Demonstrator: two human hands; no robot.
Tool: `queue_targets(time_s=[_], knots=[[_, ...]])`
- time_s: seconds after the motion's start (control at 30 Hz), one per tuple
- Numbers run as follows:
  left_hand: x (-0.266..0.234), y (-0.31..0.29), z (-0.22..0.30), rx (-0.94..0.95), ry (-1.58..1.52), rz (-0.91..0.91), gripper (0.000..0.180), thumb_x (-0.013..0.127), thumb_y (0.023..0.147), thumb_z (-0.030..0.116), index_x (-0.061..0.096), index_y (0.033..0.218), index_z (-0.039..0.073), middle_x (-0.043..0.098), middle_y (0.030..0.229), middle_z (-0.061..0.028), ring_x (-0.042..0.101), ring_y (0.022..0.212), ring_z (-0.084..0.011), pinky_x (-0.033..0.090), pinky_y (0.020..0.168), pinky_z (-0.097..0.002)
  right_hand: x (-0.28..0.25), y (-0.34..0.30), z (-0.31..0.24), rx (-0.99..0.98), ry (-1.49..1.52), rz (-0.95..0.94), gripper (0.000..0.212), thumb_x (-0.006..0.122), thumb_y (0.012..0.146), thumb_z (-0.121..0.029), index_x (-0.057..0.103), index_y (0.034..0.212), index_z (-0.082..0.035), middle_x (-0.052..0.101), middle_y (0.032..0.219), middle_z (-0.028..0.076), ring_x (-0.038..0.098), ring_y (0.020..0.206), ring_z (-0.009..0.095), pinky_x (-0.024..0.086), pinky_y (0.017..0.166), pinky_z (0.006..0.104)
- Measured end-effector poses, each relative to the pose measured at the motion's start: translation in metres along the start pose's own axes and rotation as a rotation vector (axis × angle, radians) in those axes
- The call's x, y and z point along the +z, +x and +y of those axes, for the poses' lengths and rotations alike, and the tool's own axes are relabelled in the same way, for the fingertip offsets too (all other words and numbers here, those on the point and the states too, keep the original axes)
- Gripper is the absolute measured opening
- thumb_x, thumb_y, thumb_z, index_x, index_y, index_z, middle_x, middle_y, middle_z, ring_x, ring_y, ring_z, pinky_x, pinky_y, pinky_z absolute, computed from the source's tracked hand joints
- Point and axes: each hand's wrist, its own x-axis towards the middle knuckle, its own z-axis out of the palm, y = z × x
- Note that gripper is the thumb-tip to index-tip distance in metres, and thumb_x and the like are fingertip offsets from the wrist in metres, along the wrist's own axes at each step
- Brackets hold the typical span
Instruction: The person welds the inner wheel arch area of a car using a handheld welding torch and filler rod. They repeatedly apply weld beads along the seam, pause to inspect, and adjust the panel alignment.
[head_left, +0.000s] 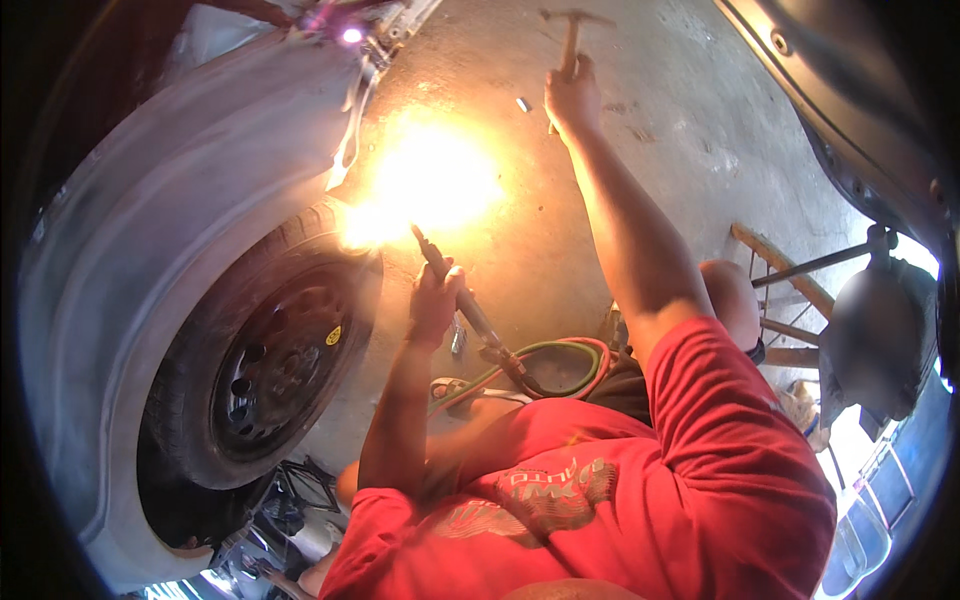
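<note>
A lit gas torch [478, 322] is gripped in the left hand [436, 297], just to the right of the black steel car wheel [262, 375]; the fingers are closed round its tube, and its nozzle is aimed beyond the wheel's upper right edge. There the view is washed out by a broad white-orange flame [430, 175], so whether the tyre [172, 405] is touched by it cannot be told. A hammer [571, 48] is held by its handle in the right hand [574, 98], which is closed in a fist, well apart from the wheel on its far right, with the hammer head pointed away from the body.

The wheel is arched over by a dull grey fender [150, 200], and a round yellow sticker [334, 335] is borne on its disc. Green and red hoses [603, 352] are looped to the right of the wheel, near the torch's rear end. Concrete floor [530, 250] is seen to the wheel's right, and farther that way a wooden frame [800, 280] is partly shown.
</note>
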Motion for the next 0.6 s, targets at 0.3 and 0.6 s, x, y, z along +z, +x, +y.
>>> queue_targets(time_s=[0.3,0.6], knots=[[0.004,0.038,-0.026,0.344,0.383,-0.100,0.051,0.067,0.100,0.023,0.053,0.143,-0.002,0.067,0.117,-0.0145,0.075,0.084,-0.0229,0.059,0.078,-0.0366,-0.092,-0.064,-0.233,-0.566,-0.521,-0.550,0.031,0.058,0.101,-0.023,0.066,0.130,-0.015,0.070,0.103,0.025,0.068,0.102,0.047,0.055,0.086,0.0525],[0.005,0.043,-0.041,0.402,0.464,-0.110,0.059,0.065,0.099,0.028,0.049,0.147,-0.003,0.067,0.130,-0.0188,0.075,0.094,-0.0257,0.057,0.087,-0.0401,-0.085,-0.089,-0.238,-0.577,-0.633,-0.443,0.070,0.051,0.105,-0.022,0.021,0.166,-0.038,0.074,0.103,0.023,0.074,0.090,0.037,0.060,0.083,0.0502]])
